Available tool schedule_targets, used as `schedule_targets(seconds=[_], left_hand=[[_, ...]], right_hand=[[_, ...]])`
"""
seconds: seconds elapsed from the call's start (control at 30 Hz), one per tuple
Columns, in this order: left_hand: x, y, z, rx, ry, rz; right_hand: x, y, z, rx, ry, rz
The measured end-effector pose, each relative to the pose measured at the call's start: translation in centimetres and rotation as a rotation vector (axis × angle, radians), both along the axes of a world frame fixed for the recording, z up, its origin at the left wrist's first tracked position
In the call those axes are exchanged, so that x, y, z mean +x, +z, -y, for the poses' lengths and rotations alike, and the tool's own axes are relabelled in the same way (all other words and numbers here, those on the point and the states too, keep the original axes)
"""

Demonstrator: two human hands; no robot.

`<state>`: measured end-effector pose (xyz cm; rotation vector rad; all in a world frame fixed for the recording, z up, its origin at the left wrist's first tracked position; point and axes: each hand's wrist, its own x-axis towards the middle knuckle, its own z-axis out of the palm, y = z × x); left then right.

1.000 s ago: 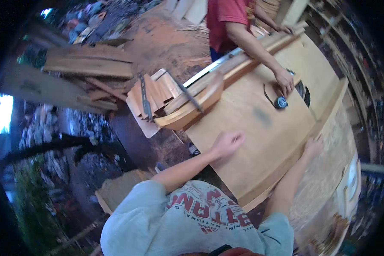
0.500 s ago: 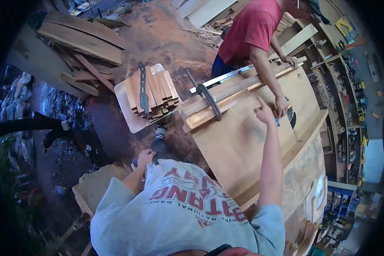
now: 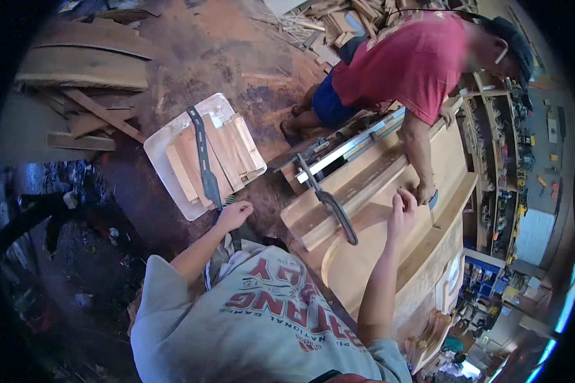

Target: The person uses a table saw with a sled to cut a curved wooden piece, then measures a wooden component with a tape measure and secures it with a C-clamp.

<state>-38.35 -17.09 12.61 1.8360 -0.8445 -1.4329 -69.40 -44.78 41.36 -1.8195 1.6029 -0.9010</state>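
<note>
My left hand (image 3: 234, 216) is at my side, beside a stack of cut boards (image 3: 217, 156). Its fingers are curled in, and nothing shows in them. Across the stack lies a long black slotted bar (image 3: 206, 153). My right hand (image 3: 402, 214) is raised over a large wooden panel (image 3: 358, 255), fingers bent but apart, holding nothing. Just beyond it, a co-worker's hand (image 3: 424, 191) reaches down to the panel beside a dark rounded object, mostly hidden. A black clamp (image 3: 338, 214) sits across wooden rails (image 3: 358, 198) along the panel's far side.
The co-worker in a red shirt (image 3: 402, 60) leans over the panel's far end. A pale board or tray (image 3: 163, 153) lies beneath the stack. Planks (image 3: 89, 64) are piled at far left, scrap wood (image 3: 351, 25) at the back. Shelves of tools (image 3: 498, 166) line the right.
My right hand's pointing finger has bent in, and the hand sits lower. My left hand has moved from my leg toward the stack. The view has shifted; the co-worker leans further over the panel.
</note>
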Motion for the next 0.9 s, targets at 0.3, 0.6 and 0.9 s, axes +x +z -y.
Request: schedule_targets(seconds=[0.3,0.6,0.9], left_hand=[[1.1,-0.2,13.2,0.126,-0.104,-0.281],[0.5,-5.2,19.5,0.03,-0.166,-0.156],[2.3,-3.2,26.9,0.099,-0.162,-0.104]], right_hand=[[2.8,-3.2,0.4,-0.452,-0.397,-0.227],[2.7,-3.5,0.5,-0.633,-0.333,-0.282],[1.8,-4.3,0.0,-0.636,-0.368,0.052]])
